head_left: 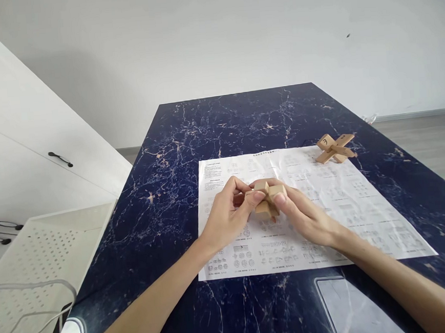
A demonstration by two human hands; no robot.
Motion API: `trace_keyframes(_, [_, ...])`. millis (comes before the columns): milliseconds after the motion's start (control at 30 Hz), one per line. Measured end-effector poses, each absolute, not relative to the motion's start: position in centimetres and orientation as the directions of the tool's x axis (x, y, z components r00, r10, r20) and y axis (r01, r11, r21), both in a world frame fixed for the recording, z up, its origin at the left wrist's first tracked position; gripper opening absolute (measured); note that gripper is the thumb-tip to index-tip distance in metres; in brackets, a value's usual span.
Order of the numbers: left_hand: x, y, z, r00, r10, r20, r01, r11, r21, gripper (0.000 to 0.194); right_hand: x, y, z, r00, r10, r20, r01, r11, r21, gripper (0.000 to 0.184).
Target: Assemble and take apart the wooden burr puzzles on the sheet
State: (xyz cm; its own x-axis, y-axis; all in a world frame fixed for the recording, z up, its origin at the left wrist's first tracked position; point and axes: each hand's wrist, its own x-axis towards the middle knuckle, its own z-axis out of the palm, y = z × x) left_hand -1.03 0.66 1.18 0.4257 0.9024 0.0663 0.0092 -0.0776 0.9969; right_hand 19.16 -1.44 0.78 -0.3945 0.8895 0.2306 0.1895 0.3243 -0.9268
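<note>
Between both hands is a wooden interlocking puzzle, made of pale blocks that cross one another. My left hand grips its left side, with the thumb pressed on the front and the fingers curled behind. From the right, my right hand holds the same puzzle, its thumb on the upper right block; its other fingers are mostly hidden behind. Beneath the hands lies a creased white sheet printed with small diagrams. A second wooden piece, crossed and marked with dark characters, rests on the sheet's far right corner.
The dark blue marbled table reaches toward a pale wall. A flat, shiny, pale rectangular panel is at the near edge. To the left stand a white cabinet and a perforated white surface with a grey cable.
</note>
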Motion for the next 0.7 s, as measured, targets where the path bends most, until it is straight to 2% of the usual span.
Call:
trace_keyframes(100, [-1.0, 0.5, 1.3, 0.461, 0.881, 0.11, -0.012, -0.118, 0.993, 0.038, 18.9, -1.5, 0.7, -0.343, 0.902, 0.261, 0.167, 0.332, -0.929, 0.047])
trace_keyframes(200, [-0.9, 0.2, 1.6, 0.467, 0.871, 0.153, -0.009, -0.168, 0.986, 0.032, 19.0, -1.5, 0.6, -0.31, 0.914, 0.263, 0.126, 0.314, -0.941, 0.044])
trace_keyframes(400, [-0.5, -0.3, 1.4, 0.468, 0.852, 0.235, 0.02, -0.276, 0.961, 0.026, 18.7, -1.9, 0.0, -0.255, 0.937, 0.238, 0.024, 0.252, -0.968, 0.058])
trace_keyframes(467, [-0.4, -0.4, 1.3, 0.464, 0.855, 0.234, -0.006, -0.261, 0.965, 0.028, 18.6, -2.0, -0.2, -0.217, 0.942, 0.254, 0.048, 0.271, -0.961, 0.056])
trace_keyframes(567, [-0.3, -0.4, 1.3, 0.492, 0.843, 0.217, -0.009, -0.244, 0.97, 0.042, 18.8, -2.1, -0.5, -0.185, 0.934, 0.306, 0.118, 0.331, -0.936, 0.054])
trace_keyframes(700, [-0.3, -0.4, 1.5, 0.577, 0.792, 0.2, -0.023, -0.229, 0.973, 0.039, 19.1, -2.1, -0.6, -0.209, 0.908, 0.364, 0.158, 0.398, -0.903, 0.058])
